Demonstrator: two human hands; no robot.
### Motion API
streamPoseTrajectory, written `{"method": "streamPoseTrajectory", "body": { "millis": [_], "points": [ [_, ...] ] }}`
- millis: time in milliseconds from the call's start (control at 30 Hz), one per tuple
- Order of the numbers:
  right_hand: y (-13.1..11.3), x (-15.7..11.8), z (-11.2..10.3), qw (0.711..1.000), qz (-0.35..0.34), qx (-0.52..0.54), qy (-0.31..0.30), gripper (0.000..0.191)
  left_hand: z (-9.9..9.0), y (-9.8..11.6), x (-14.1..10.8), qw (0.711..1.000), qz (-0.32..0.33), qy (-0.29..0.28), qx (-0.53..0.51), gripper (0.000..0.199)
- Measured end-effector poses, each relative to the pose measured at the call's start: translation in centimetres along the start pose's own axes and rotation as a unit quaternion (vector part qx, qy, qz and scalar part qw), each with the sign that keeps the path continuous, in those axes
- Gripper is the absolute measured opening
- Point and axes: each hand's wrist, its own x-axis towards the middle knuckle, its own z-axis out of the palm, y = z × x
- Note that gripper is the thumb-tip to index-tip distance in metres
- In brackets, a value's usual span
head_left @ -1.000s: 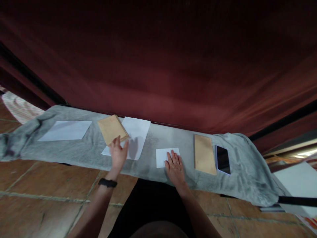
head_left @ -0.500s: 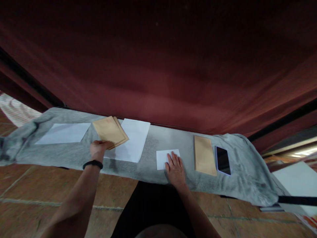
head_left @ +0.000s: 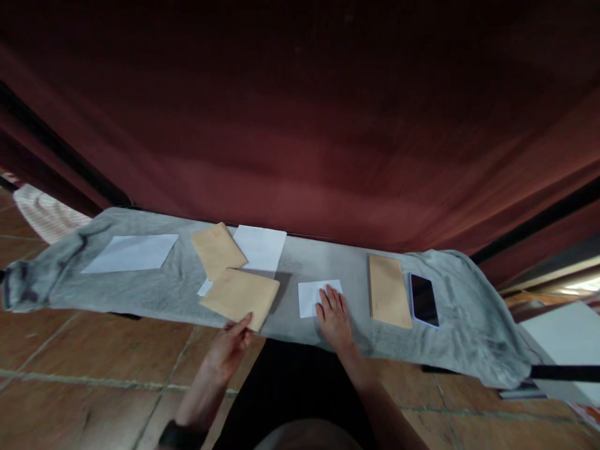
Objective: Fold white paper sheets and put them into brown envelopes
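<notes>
My left hand (head_left: 234,342) pinches the near edge of a brown envelope (head_left: 244,295), holding it tilted over the front part of the cloth. Behind it, another brown envelope (head_left: 218,249) lies askew, partly over white sheets (head_left: 260,247). My right hand (head_left: 334,319) rests with its fingers spread on a small white paper (head_left: 308,297) in the middle. To the right of that hand lies a stack of brown envelopes (head_left: 390,294), with a phone (head_left: 423,300) beside it, its screen dark.
A grey cloth (head_left: 187,281) covers the long narrow table. A white sheet (head_left: 134,252) lies on its left part. Dark red fabric (head_left: 300,156) rises along the back edge. Tiled floor (head_left: 117,362) shows in front, and a white board (head_left: 562,340) stands at the right.
My left hand has moved right and toward me, bringing one brown envelope off the pile. The other envelope stays behind. My right hand remains on the small paper. The view has shifted slightly.
</notes>
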Motion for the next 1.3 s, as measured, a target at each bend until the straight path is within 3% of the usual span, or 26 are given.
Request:
{"method": "streamPoseTrajectory", "body": {
  "millis": [100, 200, 333, 500, 600, 733, 833, 900, 967, 1000, 1067, 1133, 1167, 1233, 1300],
  "points": [
    [-1.1, -0.5, -0.7, 0.988, 0.042, 0.148, 0.016, 0.045, 2.0, -5.9, -1.5, 0.992, 0.050, -0.065, 0.099, 0.025],
    [-2.3, -1.3, -1.3, 0.923, 0.119, 0.362, -0.055, 0.049, 3.7, -9.6, -2.3, 0.982, 0.059, -0.108, 0.145, 0.027],
    [-3.0, -2.3, -2.2, 0.827, 0.208, 0.509, -0.116, 0.051, 4.6, -11.3, -2.7, 0.974, 0.051, -0.148, 0.165, 0.038],
    [-3.1, -2.8, -3.8, 0.766, 0.252, 0.573, -0.146, 0.048, 4.3, -11.3, -2.8, 0.955, 0.079, -0.179, 0.224, 0.047],
    [-3.0, -2.8, -3.8, 0.769, 0.244, 0.569, -0.158, 0.046, 4.6, -11.1, -3.2, 0.949, 0.089, -0.185, 0.237, 0.048],
    [-2.1, -2.4, -3.0, 0.836, 0.213, 0.488, -0.135, 0.043, 5.2, -11.5, -4.5, 0.958, 0.040, -0.196, 0.204, 0.046],
    [-0.9, -2.1, -3.0, 0.870, 0.212, 0.433, -0.103, 0.028, 5.4, -11.6, -5.8, 0.944, -0.029, -0.240, 0.223, 0.050],
    [-0.2, -2.0, -3.5, 0.892, 0.212, 0.392, -0.079, 0.022, 5.5, -11.1, -6.4, 0.920, 0.030, -0.262, 0.289, 0.047],
    [0.2, -2.0, -4.0, 0.908, 0.202, 0.361, -0.058, 0.024, 5.8, -10.0, -6.5, 0.864, 0.206, -0.245, 0.388, 0.042],
    [0.3, -2.0, -4.3, 0.912, 0.193, 0.358, -0.051, 0.026, 6.0, -9.3, -6.3, 0.813, 0.312, -0.225, 0.437, 0.047],
    [0.4, -2.1, -4.8, 0.913, 0.172, 0.366, -0.050, 0.030, 6.3, -8.1, -5.5, 0.684, 0.457, -0.193, 0.535, 0.074],
    [0.5, -2.2, -5.2, 0.909, 0.155, 0.380, -0.066, 0.032, 6.5, -7.3, -4.3, 0.568, 0.525, -0.177, 0.609, 0.097],
    [0.7, -2.3, -5.4, 0.906, 0.149, 0.389, -0.078, 0.032, 6.6, -7.0, -3.8, 0.525, 0.539, -0.174, 0.635, 0.105],
    [1.1, -2.6, -5.7, 0.894, 0.141, 0.413, -0.101, 0.032, 6.6, -6.8, -3.0, 0.467, 0.549, -0.176, 0.670, 0.114],
    [1.6, -2.8, -5.8, 0.882, 0.139, 0.436, -0.113, 0.031, 6.6, -6.7, -2.6, 0.438, 0.547, -0.189, 0.688, 0.118]
  ]
}}
